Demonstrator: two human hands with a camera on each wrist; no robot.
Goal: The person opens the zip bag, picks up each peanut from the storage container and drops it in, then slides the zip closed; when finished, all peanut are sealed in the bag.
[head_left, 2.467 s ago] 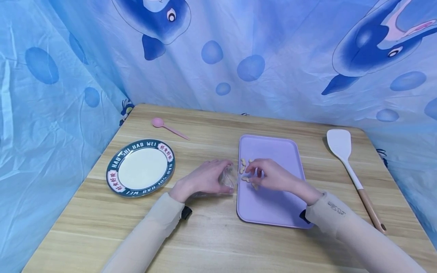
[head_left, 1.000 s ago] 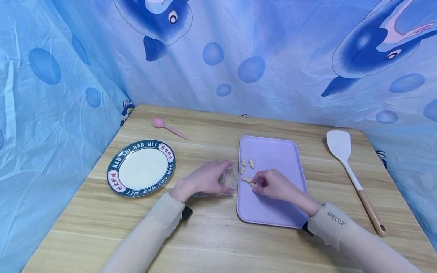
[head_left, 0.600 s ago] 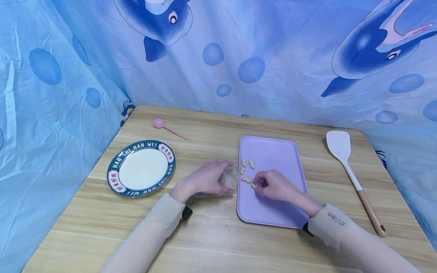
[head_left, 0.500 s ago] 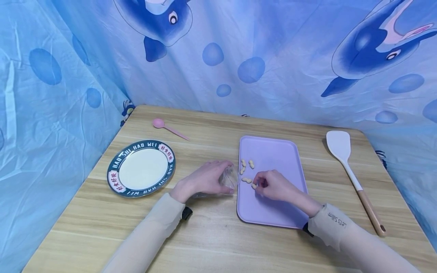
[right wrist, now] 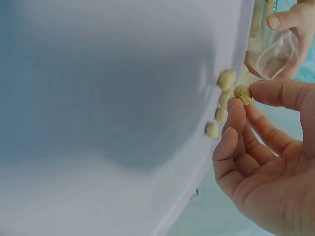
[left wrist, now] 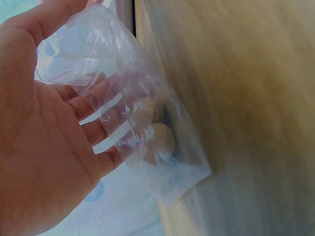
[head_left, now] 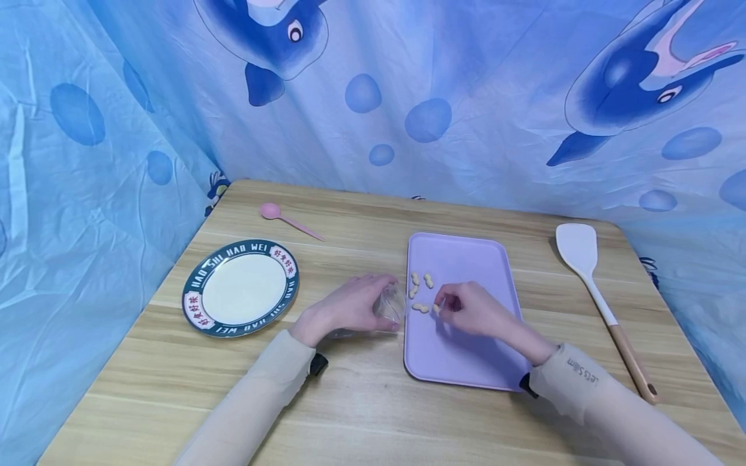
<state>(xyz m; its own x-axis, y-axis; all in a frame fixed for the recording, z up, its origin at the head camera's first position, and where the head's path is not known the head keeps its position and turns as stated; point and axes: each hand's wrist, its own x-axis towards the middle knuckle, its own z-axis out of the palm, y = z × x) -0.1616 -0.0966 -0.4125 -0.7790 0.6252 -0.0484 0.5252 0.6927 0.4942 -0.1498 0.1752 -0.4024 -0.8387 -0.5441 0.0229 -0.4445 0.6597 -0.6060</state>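
My left hand (head_left: 350, 305) holds a clear zip bag (head_left: 392, 301) at its mouth, thumb and fingers spread apart inside the opening's edges. Through the plastic, a couple of peanuts (left wrist: 160, 139) show low in the bag in the left wrist view. Over the purple tray (head_left: 466, 362), my right hand (head_left: 474, 312) pinches one peanut (right wrist: 242, 93) between thumb and fingertips. Several other peanuts (head_left: 420, 308) lie along the tray's left side, between the two hands. The bag's mouth faces the tray, right at its left rim.
Left on the wooden table (head_left: 361, 414) sits a plate (head_left: 241, 288) with a green lettered rim. Behind it lies a pink spoon (head_left: 291, 223). A white spatula (head_left: 594, 285) with a wooden handle is at the right. A blue dolphin-print curtain (head_left: 489, 181) hangs behind the table.
The right hand came down onto a peanut, pinched it, and has now shifted slightly up and right with it. The left hand and bag have stayed in place.
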